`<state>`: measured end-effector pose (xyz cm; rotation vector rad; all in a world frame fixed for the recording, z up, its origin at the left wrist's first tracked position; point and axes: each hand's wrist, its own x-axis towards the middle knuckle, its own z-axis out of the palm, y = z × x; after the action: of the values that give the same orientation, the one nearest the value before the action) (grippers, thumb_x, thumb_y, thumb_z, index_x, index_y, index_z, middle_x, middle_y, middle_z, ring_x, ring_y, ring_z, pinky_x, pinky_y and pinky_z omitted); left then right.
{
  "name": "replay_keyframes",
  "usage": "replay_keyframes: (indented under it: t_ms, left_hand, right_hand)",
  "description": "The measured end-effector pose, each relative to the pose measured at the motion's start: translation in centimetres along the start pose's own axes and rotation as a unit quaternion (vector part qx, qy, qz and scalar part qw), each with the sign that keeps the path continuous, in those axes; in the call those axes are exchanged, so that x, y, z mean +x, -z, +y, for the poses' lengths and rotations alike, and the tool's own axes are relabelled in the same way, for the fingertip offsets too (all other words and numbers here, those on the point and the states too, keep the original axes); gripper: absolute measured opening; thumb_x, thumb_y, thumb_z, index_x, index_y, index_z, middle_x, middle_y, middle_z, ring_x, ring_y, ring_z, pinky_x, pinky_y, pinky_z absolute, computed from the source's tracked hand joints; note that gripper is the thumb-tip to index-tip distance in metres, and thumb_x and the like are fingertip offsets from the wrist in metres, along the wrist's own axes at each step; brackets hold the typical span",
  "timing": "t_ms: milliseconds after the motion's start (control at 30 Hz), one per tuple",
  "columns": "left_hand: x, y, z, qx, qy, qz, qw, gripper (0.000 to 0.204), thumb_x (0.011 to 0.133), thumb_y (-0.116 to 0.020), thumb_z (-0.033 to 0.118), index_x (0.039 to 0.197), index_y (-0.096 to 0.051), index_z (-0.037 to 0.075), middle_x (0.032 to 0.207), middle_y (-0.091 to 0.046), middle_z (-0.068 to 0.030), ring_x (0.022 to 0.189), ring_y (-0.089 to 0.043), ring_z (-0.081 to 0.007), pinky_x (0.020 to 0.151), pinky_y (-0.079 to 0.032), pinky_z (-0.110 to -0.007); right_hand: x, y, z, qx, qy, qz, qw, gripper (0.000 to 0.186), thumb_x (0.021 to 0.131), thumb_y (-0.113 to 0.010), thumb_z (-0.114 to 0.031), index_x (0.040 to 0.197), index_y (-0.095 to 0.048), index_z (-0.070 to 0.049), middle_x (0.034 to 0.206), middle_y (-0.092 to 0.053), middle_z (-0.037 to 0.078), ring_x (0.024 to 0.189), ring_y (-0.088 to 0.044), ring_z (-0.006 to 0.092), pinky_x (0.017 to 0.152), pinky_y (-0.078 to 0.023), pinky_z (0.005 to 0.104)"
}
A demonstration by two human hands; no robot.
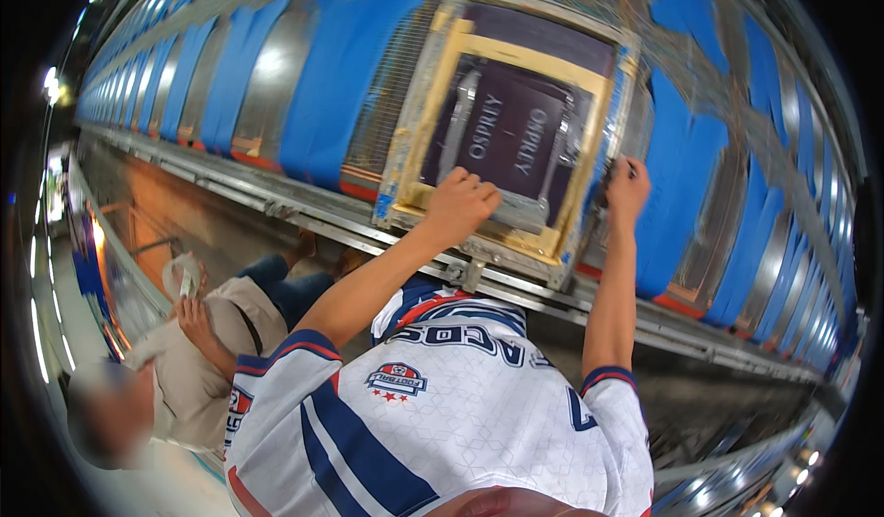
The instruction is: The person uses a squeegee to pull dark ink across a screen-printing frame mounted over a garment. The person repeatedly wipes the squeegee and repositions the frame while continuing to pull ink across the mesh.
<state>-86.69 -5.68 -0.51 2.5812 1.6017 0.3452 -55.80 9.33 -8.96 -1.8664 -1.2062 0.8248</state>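
Note:
A screen-printing frame [564, 276] with a metal rim and yellow tape [516, 59] lies before me. Inside it is a dark panel [512, 130] with pale lettering, edged by shiny clear strips [517, 215]. My left hand [463, 207] is closed over the panel's near left corner, its fingers curled at the strip; whatever they grip is hidden. Just outside the frame's right side, my right hand [628, 188] is closed, thumb and fingers pinched together. A small dark spot shows between them, too small to name.
Blue sheets [341, 84] lie in a row along the long table on both sides of the frame. A metal rail [239, 185] runs along its near edge. At the left, another person [216, 324] in a beige top holds a whitish, see-through item.

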Motion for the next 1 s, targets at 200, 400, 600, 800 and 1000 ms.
replay_keyframes:
  t_ms: [200, 400, 600, 800, 1000]
  left_hand:
    - [-1.2, 2.5, -3.6, -0.056, 0.027, -0.025, 0.998, 0.038, 0.064, -0.076, 0.011, 0.1, -0.068, 0.015, 0.099, -0.067, 0.0023, 0.09, -0.061, -0.0187, 0.087, -0.042, -0.036]
    - [-9.4, 7.7, -19.9, -0.059, 0.042, -0.013, 0.997, 0.04, 0.06, -0.081, 0.008, 0.098, -0.071, 0.012, 0.099, -0.072, 0.0003, 0.084, -0.062, -0.0226, 0.079, -0.043, -0.039]
    - [-15.2, 10.7, -26.6, -0.029, 0.034, -0.046, 0.998, 0.045, 0.058, -0.081, 0.007, 0.101, -0.069, 0.013, 0.104, -0.07, 0.0022, 0.085, -0.061, -0.0207, 0.082, -0.041, -0.038]
    - [-20.5, 9.9, -26.4, -0.021, 0.017, -0.047, 0.999, 0.044, 0.064, -0.074, 0.009, 0.107, -0.066, 0.012, 0.114, -0.067, -0.001, 0.092, -0.061, -0.0211, 0.089, -0.042, -0.038]
    - [-17.6, 8.3, -29.7, 0.005, -0.003, -0.023, 1.0, 0.042, 0.067, -0.068, 0.004, 0.108, -0.067, 0.011, 0.111, -0.069, -0.0017, 0.088, -0.061, -0.0213, 0.087, -0.043, -0.042]
  right_hand:
    - [-3.5, -2.2, -6.4, 0.032, 0.055, 0.001, 0.998, 0.017, 0.094, -0.065, -0.018, 0.1, -0.068, -0.002, 0.085, -0.068, 0.008, 0.076, -0.061, 0.0172, 0.072, -0.05, 0.0342]
    - [-12.6, -19.8, -13.5, 0.032, 0.092, 0.031, 0.995, 0.022, 0.091, -0.062, -0.023, 0.098, -0.068, -0.003, 0.09, -0.069, 0.017, 0.082, -0.067, 0.033, 0.075, -0.051, 0.0425]
    - [-17.1, -25.7, -19.1, 0.075, 0.023, -0.037, 0.996, 0.018, 0.094, -0.061, -0.021, 0.099, -0.065, -0.005, 0.085, -0.069, 0.016, 0.084, -0.067, 0.0344, 0.075, -0.05, 0.0446]
    - [-16.3, -28.1, -18.5, -0.009, 0.055, 0.0, 0.998, 0.022, 0.095, -0.061, -0.027, 0.098, -0.065, -0.005, 0.089, -0.069, 0.017, 0.086, -0.068, 0.0333, 0.077, -0.051, 0.0444]
    - [-16.0, -28.1, -18.0, -0.084, -0.013, -0.057, 0.995, 0.027, 0.098, -0.059, -0.03, 0.108, -0.066, -0.006, 0.1, -0.07, 0.015, 0.091, -0.067, 0.0327, 0.082, -0.051, 0.0434]
